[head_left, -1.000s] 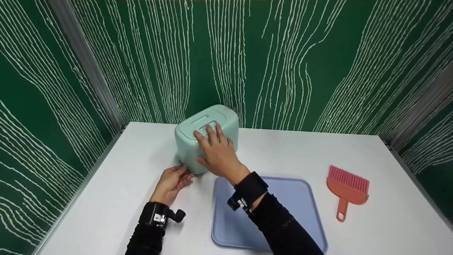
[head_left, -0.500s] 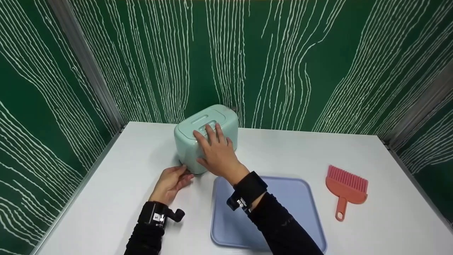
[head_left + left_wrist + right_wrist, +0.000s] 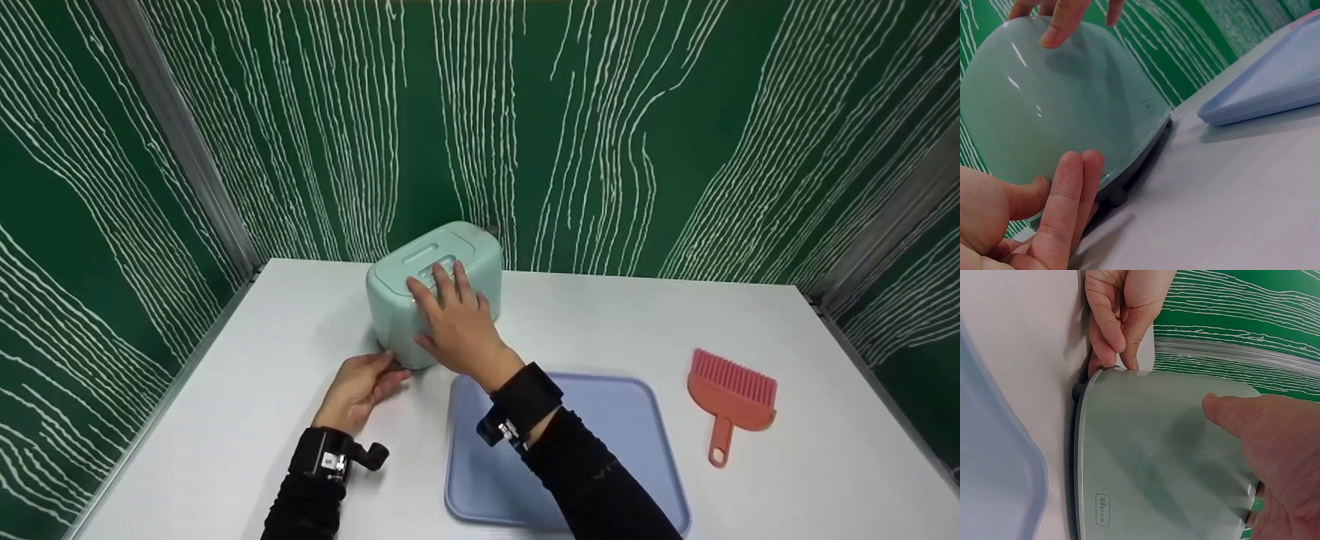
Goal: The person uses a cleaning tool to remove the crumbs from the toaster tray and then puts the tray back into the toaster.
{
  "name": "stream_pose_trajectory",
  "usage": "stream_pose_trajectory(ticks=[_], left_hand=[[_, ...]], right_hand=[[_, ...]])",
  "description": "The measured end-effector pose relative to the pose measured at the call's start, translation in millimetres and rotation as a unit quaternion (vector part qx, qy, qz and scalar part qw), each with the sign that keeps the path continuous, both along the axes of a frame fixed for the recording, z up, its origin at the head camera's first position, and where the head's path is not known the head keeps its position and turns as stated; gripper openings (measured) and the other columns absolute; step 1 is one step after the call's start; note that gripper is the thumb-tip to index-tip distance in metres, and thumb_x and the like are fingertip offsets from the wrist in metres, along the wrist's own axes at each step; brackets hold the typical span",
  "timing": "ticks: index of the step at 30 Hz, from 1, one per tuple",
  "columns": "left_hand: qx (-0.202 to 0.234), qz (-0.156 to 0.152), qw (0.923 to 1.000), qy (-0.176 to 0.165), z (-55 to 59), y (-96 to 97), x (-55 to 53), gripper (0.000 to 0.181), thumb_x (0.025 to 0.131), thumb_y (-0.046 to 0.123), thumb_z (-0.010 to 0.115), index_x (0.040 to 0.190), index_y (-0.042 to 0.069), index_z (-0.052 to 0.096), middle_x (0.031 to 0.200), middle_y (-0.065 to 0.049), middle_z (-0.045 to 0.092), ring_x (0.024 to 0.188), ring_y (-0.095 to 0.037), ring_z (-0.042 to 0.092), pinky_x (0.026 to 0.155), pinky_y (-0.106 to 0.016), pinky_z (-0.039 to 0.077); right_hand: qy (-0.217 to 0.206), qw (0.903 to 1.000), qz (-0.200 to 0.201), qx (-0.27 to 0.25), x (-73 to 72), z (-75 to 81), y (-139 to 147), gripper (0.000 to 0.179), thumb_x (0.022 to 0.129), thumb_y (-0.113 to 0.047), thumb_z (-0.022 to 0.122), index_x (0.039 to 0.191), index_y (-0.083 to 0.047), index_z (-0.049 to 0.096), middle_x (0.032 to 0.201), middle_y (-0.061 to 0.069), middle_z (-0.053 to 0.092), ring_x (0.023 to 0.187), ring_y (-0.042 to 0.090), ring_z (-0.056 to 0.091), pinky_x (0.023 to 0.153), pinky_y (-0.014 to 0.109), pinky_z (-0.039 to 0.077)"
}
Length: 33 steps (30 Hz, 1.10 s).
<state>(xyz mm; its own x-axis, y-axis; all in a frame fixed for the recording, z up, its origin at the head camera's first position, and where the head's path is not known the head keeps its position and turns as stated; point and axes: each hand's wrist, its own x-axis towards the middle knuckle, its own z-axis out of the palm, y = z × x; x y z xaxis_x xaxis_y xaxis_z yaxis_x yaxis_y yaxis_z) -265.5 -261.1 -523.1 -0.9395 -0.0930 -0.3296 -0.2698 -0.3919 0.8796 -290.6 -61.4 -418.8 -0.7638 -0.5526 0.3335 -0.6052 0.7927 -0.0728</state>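
Note:
A mint-green toaster (image 3: 401,319) stands upright at the table's back left, two slots in its top. My right hand (image 3: 461,334) rests on it from the front. Its fingers lie straight and spread over the top by the nearer slot, with the thumb (image 3: 1221,410) against the side. At the toaster's lower near end my left hand (image 3: 364,386) pinches low down by the base. Its thumb (image 3: 1030,197) presses the shell, while two fingers (image 3: 1061,208) stretch alongside. What exactly lies between thumb and fingers is hidden.
A blue tray (image 3: 555,382) lies in front of the toaster, partly under my right forearm. Right of it is a coral hand brush (image 3: 731,409) with pink bristles. Green panels (image 3: 600,150) with white lines enclose the white table (image 3: 225,420).
Both hands keep their places on the toaster. The whole head view has shifted slightly left, and nothing on the table has visibly moved.

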Motion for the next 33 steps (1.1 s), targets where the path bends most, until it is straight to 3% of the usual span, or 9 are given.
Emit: stream_pose_trajectory(ticks=[10,23,33], left_hand=[[0.005,0.005,0.9999,-0.01,1.1,-0.1,-0.7,0.021,0.111,0.006,0.057,0.114,-0.013,0.065,0.087,-0.012,0.071,0.072,-0.014,0.077,0.069,-0.018,0.064],[-0.01,0.005,0.9999,-0.008,1.8,0.4,0.0,0.019,0.11,0.005,0.058,0.114,-0.012,0.065,0.084,-0.011,0.074,0.068,-0.011,0.076,0.067,-0.019,0.064],[0.006,0.014,0.9998,-0.011,1.2,-0.9,0.2,0.018,0.109,0.004,0.06,0.113,-0.012,0.066,0.085,-0.011,0.073,0.071,-0.013,0.077,0.068,-0.02,0.065]], right_hand=[[0.018,0.9998,0.003,0.002,1.4,-0.9,0.6,0.082,0.099,-0.046,0.077,0.164,-0.02,0.034,0.17,0.025,0.032,0.159,0.053,0.03,0.107,0.068,0.056],[0.007,1.0,-0.001,-0.001,0.8,0.0,-0.1,0.082,0.1,-0.045,0.077,0.165,-0.021,0.033,0.17,0.025,0.032,0.159,0.054,0.028,0.108,0.07,0.054],[0.005,1.0,-0.001,0.005,1.2,1.3,0.4,0.08,0.099,-0.026,0.078,0.164,-0.022,0.033,0.171,0.024,0.03,0.16,0.053,0.028,0.109,0.072,0.053]])
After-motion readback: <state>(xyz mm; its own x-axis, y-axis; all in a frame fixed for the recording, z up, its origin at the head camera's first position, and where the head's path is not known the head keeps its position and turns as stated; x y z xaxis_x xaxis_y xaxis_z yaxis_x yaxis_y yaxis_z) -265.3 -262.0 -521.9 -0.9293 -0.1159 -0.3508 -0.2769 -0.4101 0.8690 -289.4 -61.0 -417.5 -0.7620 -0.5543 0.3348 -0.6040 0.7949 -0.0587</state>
